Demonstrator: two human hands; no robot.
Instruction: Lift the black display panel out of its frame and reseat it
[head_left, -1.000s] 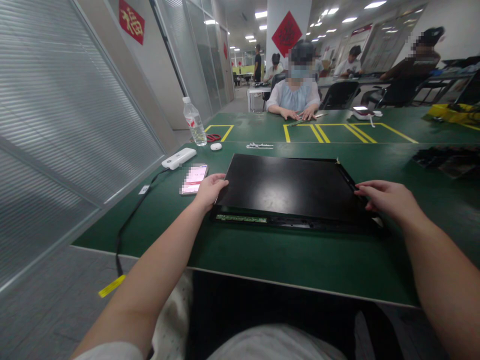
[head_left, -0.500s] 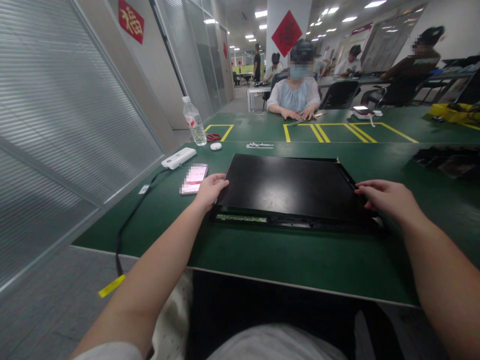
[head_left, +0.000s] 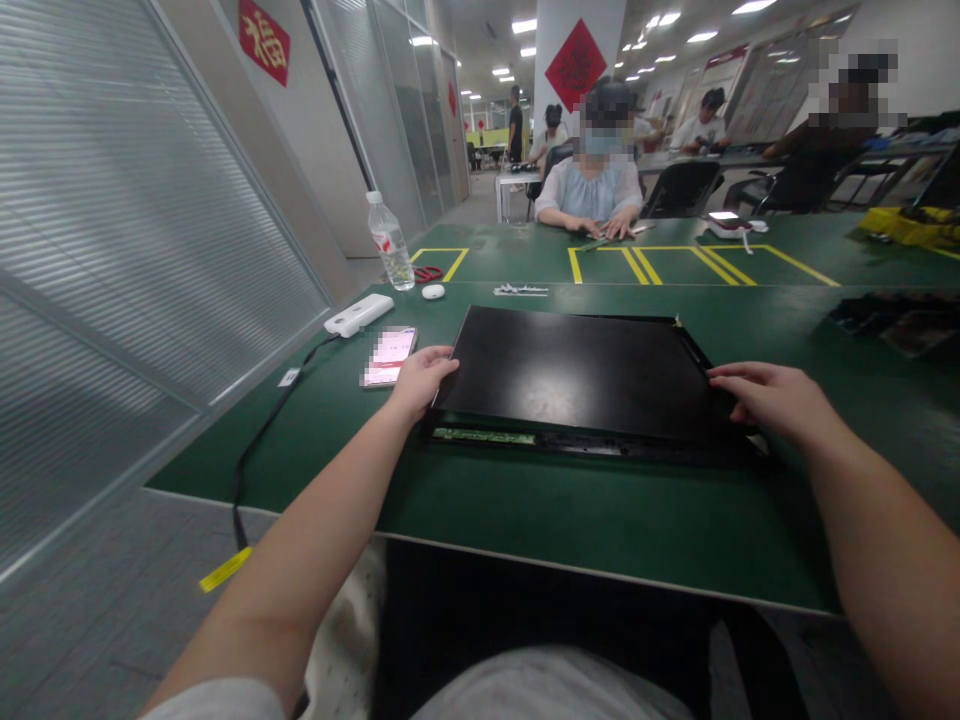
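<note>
In front of me a dark, glossy screen panel (head_left: 574,365) lies at a slight offset over a black frame (head_left: 577,441). Along the frame's near edge shows a strip of green circuit board (head_left: 484,437). My left hand (head_left: 424,378) grips the panel's left edge, thumb on top and fingers out of sight beneath. On the opposite side my right hand (head_left: 772,395) pinches the panel's right edge between thumb and fingers. A pale tab (head_left: 678,321) sticks up at the far right corner.
Left of the panel are a phone (head_left: 390,356), a white power bank (head_left: 359,315) with a black strap, a white earbud case (head_left: 433,292), red scissors (head_left: 428,273) and a water bottle (head_left: 391,241). White strips (head_left: 520,290) lie beyond. A person (head_left: 592,185) sits opposite. Dark items (head_left: 900,320) lie at right.
Both my hands keep their hold on the panel, which has hardly moved. The hands of the person opposite have shifted slightly.
</note>
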